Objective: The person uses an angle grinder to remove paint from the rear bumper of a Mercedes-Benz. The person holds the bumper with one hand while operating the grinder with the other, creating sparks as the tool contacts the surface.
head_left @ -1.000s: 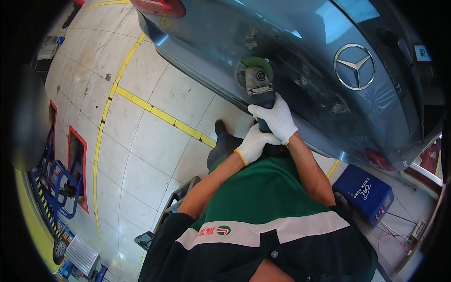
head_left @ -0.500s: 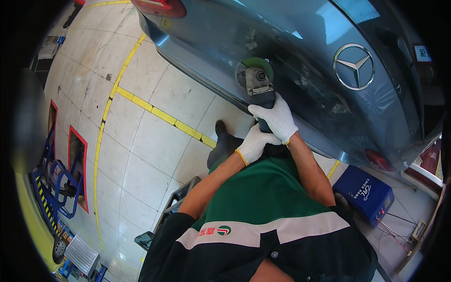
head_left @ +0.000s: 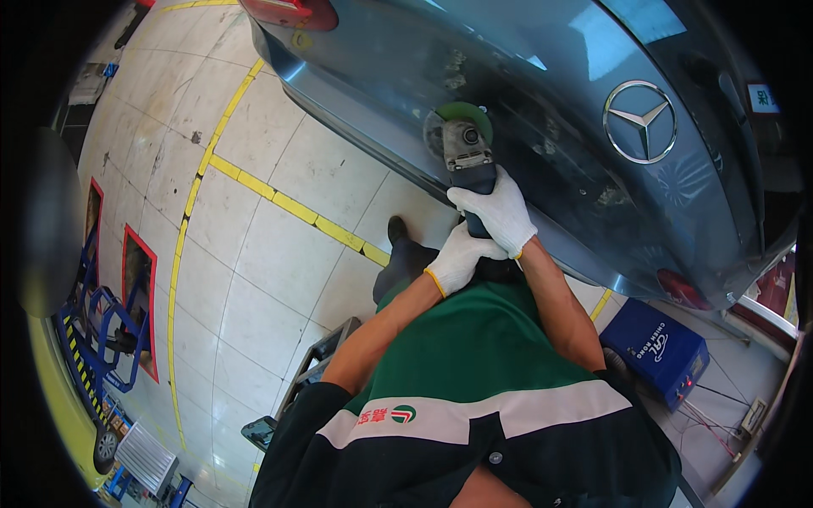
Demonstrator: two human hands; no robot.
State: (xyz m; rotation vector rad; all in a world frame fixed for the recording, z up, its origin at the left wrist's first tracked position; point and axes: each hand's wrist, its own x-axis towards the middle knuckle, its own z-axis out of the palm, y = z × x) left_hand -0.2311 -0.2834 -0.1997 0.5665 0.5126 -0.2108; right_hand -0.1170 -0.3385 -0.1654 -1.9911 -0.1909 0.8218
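Both of my hands wear white knitted gloves with yellow cuffs and grip one angle grinder. My right hand wraps round its dark body just behind the metal gear head. Closer to me, my left hand is closed round the rear of the body. A green disc on the tool's head is at the blue-grey car rear panel; whether it touches the paint I cannot tell. Scuffed, dull patches mark the panel around the disc. A round star emblem sits further right.
A blue machine box with cables stands on the floor at right. Yellow tape lines cross the pale tiled floor. At far left are a blue metal frame, red-edged floor openings and a yellow-green car.
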